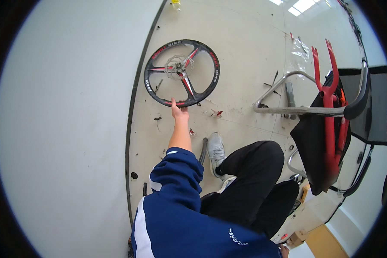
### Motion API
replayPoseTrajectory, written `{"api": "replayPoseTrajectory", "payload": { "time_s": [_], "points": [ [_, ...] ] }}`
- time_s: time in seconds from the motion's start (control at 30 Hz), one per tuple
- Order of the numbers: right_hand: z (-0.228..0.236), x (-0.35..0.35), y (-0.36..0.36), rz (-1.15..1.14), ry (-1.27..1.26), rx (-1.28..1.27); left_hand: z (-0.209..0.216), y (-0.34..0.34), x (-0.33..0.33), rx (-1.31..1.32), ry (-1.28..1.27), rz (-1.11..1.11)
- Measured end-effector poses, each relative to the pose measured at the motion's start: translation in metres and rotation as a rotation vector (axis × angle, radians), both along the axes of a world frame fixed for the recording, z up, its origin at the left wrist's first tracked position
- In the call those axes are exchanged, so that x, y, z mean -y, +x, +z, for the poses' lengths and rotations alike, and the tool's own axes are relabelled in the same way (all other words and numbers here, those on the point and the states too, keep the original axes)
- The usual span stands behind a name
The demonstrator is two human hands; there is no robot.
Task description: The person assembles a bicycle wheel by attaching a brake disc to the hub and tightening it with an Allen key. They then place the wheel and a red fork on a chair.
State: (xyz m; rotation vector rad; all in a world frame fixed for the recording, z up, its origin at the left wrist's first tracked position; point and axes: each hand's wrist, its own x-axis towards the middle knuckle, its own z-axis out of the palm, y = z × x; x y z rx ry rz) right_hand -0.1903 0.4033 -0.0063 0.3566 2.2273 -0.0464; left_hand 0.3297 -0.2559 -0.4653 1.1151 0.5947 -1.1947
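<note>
Thumb (173, 103) over the face of the rim and fingers beneath, the left hand (180, 113) is clamped on the near edge of a black three-spoke bicycle wheel (182, 74). The right hand (284, 250) is well apart from it, only a small part showing at the lower edge; I cannot tell whether it grips anything. The wheel is at the end of the outstretched left arm (179, 135), broad face toward the view, over the pale floor (245, 43) near the white wall (64, 129); whether any of it rests on the floor is unclear. It looks rigid, so it should hardly flex, and with most of its weight beyond that single grip it probably wants to tip. The glossy spokes (188, 87) may be slick. The rim seems the surest hold, steadiest with hands on opposite sides. The thin brake disc (172, 64) at the hub looks easiest to bend or smear, so fingers are best kept off it. Farther out, a grey shoe (216, 148) stands beside a dark curved bar (203, 151), and to the right a red bicycle frame (330, 129) sits by chrome tubing (305, 111).
</note>
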Motion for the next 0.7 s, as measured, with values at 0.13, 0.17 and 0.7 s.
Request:
{"api": "replayPoseTrajectory", "payload": {
  "time_s": [0.13,0.17,0.7],
  "points": [
    [-0.013,-0.047,0.019,-0.103,-0.055,-0.073,0.056,-0.004,0.043,0.175,-0.039,0.004],
    [-0.024,-0.056,0.02,-0.119,-0.101,-0.085,0.071,0.0,0.055,0.274,-0.048,-0.057],
    [-0.085,0.124,0.016,0.134,-0.96,-0.298,0.332,0.023,0.042,2.071,-0.464,-1.386]
  ]
}}
